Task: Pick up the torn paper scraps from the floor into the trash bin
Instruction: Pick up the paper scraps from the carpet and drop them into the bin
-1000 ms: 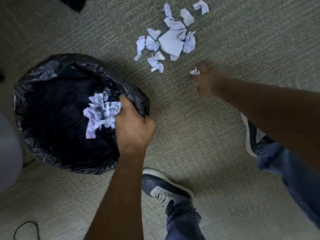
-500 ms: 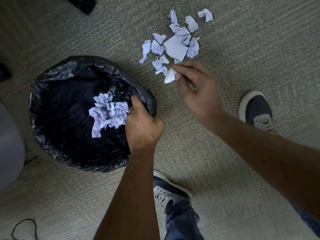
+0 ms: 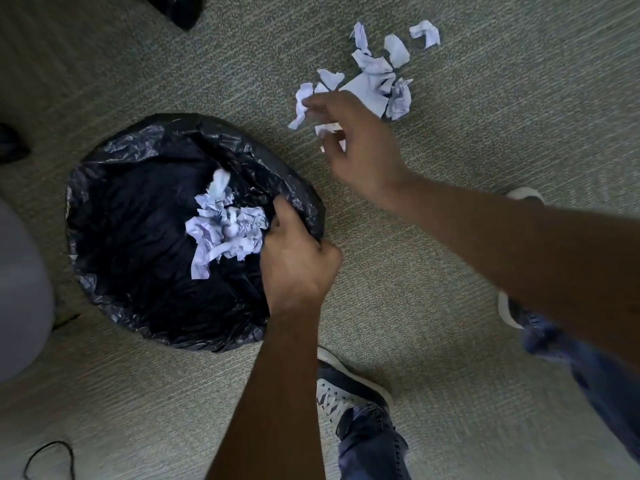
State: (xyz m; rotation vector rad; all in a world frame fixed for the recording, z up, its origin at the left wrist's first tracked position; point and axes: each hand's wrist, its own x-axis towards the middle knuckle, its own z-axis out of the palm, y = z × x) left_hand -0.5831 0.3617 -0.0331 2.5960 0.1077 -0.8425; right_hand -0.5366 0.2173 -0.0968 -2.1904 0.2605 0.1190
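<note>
The trash bin [image 3: 114,157], lined with a black bag, stands on the carpet at the left. A heap of crumpled pale paper scraps [image 3: 225,233] lies inside it, and one blurred scrap [image 3: 220,180] sits just above the heap. My left hand [image 3: 294,258] grips the liner at the bin's right rim. My right hand [image 3: 360,150] hovers with its fingers spread between the bin and the scraps on the floor [image 3: 367,91]; I see nothing held in it. Several torn scraps lie scattered at the top right, some partly hidden behind my right fingers.
My left shoe [image 3: 346,386] is planted below the bin, and my right shoe [image 3: 512,306] shows under my right forearm. A black cable [image 3: 48,455] loops at the bottom left. A pale rounded object [image 3: 20,289] fills the left edge and a dark object [image 3: 180,8] lies at the top.
My right hand lifted a scrap from the floor, carried it toward the bin and spread open; a blurred scrap now shows over the heap. My left hand kept its hold on the liner.
</note>
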